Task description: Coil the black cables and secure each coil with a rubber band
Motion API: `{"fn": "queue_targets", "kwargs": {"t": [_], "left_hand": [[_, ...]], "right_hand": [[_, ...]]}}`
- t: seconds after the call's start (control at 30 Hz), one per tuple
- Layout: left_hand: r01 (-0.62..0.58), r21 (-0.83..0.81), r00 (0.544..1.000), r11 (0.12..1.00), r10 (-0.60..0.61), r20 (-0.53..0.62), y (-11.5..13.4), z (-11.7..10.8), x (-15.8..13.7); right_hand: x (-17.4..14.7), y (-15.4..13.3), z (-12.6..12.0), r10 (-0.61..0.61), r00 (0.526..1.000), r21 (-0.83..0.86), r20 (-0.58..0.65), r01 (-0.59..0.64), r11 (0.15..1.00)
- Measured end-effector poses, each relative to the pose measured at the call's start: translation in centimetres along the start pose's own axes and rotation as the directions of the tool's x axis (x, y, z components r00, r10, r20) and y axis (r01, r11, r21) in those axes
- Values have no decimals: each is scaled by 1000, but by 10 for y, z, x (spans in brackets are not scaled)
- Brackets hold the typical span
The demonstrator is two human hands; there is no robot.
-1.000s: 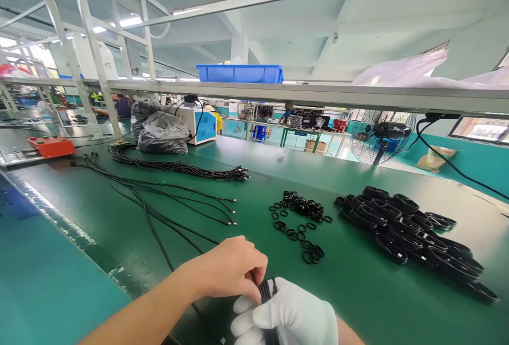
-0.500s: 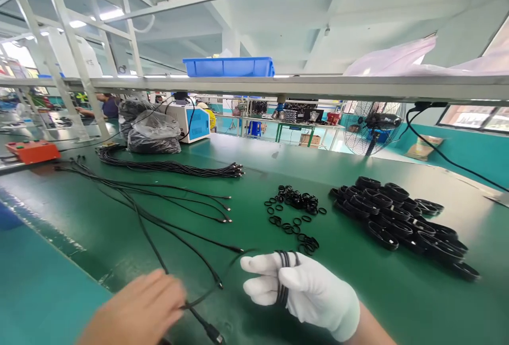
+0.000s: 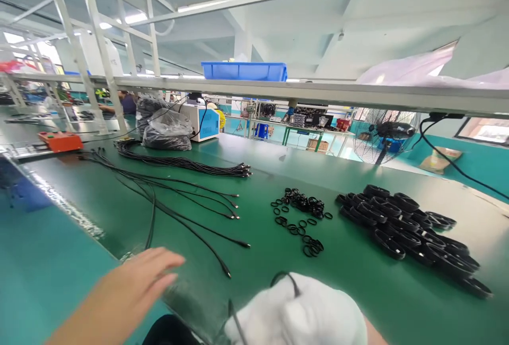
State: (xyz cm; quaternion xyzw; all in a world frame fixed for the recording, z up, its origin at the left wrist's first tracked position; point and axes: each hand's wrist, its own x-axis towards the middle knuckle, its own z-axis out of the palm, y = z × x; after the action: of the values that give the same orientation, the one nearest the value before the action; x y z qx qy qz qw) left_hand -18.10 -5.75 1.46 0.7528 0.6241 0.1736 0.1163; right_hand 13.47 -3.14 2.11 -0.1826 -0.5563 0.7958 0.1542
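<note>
My right hand [image 3: 302,313], in a white glove, is at the bottom of the view. Its fingers are curled and partly cut off by the frame's edge. A black cable [image 3: 292,280] loops over the glove, and a blurred stretch of cable rises at its left. My bare left hand [image 3: 135,281] hovers near the front edge, fingers stretched out and thumb apart, with nothing visible in it. Behind its fingertips a black cable [image 3: 152,223] runs down and disappears. Several loose black cables [image 3: 191,227] lie spread in front of the hands, connector ends to the right.
On the green table [image 3: 254,202] lie small black rings [image 3: 304,204], a heap of coiled cables [image 3: 405,223] and a long cable bundle [image 3: 183,163]. Farther back are a plastic bag [image 3: 167,130], a blue-white machine [image 3: 207,122] and an orange box [image 3: 60,141]. A shelf [image 3: 318,89] crosses above.
My gloved right hand has moved down, closer to me. My left hand has shifted slightly left and no longer has cable at its fingers. The view has turned a little left.
</note>
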Motion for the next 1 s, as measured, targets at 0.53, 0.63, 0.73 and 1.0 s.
{"fn": "queue_targets", "kwargs": {"t": [0.53, 0.63, 0.73, 1.0], "left_hand": [[64, -719, 849, 692, 341, 403, 135, 28, 95], [60, -719, 854, 693, 337, 396, 136, 28, 96], [53, -704, 864, 708, 321, 389, 133, 28, 97], [-65, -645, 878, 761, 351, 325, 136, 61, 88]], "right_hand": [[23, 36, -21, -76, 996, 515, 53, 38, 857], [26, 40, -23, -69, 996, 505, 56, 31, 863], [28, 44, -25, -54, 997, 499, 57, 18, 866], [13, 21, -24, -146, 988, 460, -49, 152, 875]]}}
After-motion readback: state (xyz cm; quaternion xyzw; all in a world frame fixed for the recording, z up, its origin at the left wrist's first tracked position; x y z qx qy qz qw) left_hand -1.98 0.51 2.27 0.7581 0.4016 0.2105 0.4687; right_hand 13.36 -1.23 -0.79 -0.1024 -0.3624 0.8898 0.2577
